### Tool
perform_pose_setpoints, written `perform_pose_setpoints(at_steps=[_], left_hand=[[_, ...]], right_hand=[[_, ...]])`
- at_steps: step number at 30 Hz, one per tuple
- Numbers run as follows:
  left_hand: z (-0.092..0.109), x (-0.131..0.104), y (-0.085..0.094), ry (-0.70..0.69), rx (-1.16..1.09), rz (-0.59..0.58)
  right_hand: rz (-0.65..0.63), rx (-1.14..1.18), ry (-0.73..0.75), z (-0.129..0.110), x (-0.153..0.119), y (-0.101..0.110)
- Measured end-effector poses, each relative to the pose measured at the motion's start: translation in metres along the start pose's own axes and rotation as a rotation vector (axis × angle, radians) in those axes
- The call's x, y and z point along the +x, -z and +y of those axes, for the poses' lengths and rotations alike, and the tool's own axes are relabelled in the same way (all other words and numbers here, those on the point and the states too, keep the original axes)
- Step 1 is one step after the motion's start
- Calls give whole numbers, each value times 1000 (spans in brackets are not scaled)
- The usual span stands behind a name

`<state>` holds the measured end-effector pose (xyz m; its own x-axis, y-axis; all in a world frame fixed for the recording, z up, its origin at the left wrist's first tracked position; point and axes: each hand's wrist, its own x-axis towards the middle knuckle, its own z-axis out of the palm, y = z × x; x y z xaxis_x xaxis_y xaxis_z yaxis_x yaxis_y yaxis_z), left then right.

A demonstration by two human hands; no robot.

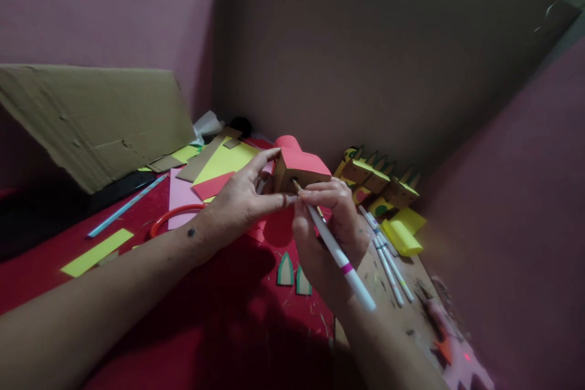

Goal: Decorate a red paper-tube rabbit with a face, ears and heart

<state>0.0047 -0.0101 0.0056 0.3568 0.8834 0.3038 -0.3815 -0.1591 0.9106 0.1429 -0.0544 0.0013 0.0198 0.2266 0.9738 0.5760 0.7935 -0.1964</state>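
A small cardboard box piece (301, 161) with a red top is held up near the middle of the view. My left hand (244, 195) grips it from the left, fingers on its upper edge and thumb along its lower front. My right hand (331, 219) is closed around a white marker (340, 259) with a magenta band. The marker's tip touches or nearly touches the cardboard front, beside a dark spot. Behind and below the box show red rounded paper parts. Two pointed cardboard pieces with green edges (286, 270) lie on the red surface below.
Yellow figures with green spikes (372, 173) stand at the right, near several white markers (388, 262) and rolled yellow paper (404, 234). At left are a cardboard sheet (123, 113), a blue-white stick (128, 206), a yellow strip (97, 253), a red ring (171, 213) and coloured papers.
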Motion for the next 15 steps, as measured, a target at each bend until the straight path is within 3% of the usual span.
perform_pose_setpoints(at_steps=[15], left_hand=[[-1,1,1,-11,6,0]], right_hand=[[-43,-26,37,0,2,3]])
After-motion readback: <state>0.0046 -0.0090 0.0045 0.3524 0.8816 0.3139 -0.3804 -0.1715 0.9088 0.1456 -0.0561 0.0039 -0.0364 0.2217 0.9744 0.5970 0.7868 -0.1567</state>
